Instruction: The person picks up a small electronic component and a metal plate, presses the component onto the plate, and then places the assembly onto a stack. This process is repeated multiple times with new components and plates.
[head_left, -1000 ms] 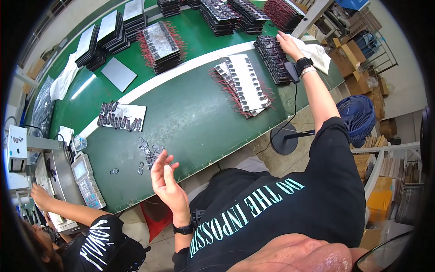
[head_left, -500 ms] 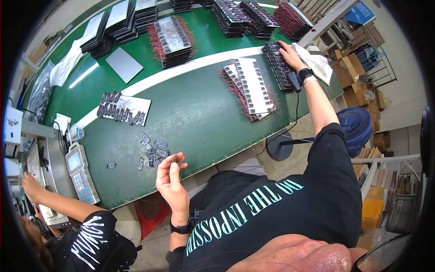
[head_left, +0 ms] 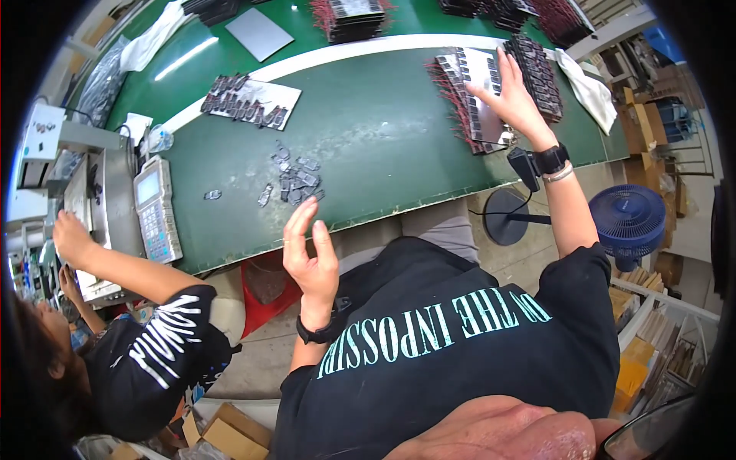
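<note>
My right hand, fingers spread and holding nothing, is over a white plate lined with small black parts and red wires. Whether it touches the plate, I cannot tell. Just right of that hand stands a stack of trays with black parts. My left hand is raised at the table's near edge, its thumb and fingers apart and empty. Beyond it lies a loose pile of small black parts, with a few strays to the left. Farther back, a pale plate carries rows of black parts on its left side.
At left, a co-worker's arm reaches to a metal machine beside a keypad controller. A white cloth lies at the table's right end. A blue fan stands near my right elbow. Stacked plates occupy the far side.
My right hand has left the black-part tray stack and moved left over the white plate, fingers spreading. My left hand's fingers have opened from being bunched together. The view has shifted.
</note>
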A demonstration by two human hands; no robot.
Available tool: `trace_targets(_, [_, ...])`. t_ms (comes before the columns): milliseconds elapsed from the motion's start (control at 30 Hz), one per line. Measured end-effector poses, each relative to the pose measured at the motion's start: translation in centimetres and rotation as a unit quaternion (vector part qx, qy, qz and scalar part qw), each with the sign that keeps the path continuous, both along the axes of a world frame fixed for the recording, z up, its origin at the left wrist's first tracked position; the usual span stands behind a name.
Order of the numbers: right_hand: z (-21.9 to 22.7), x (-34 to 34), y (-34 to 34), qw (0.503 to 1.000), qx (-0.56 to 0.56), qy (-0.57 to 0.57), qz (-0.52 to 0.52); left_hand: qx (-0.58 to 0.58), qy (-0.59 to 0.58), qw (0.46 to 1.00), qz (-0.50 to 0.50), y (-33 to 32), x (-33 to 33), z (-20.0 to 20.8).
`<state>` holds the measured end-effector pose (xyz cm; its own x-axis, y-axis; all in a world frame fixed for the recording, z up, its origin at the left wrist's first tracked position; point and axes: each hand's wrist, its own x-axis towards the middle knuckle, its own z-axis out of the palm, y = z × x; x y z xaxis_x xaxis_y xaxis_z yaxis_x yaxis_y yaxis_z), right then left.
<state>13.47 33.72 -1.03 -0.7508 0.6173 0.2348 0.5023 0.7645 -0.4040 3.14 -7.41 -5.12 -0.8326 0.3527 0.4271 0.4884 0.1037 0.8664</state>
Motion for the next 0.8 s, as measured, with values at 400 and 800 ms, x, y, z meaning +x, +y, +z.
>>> trace_targets(400, [-2.2,-1.2,-0.2,0.999,-0.035,-0.034,-0.004,-0.034,0.004,0.998,-0.053,-1.6,-1.2,-0.4])
trace_targets(800, [-0.6,-7.3,5.6,0.986,-0.085,-0.135,-0.051,-0.027,0.005,0.993,-0.113,1.8,0.3,-0.6])
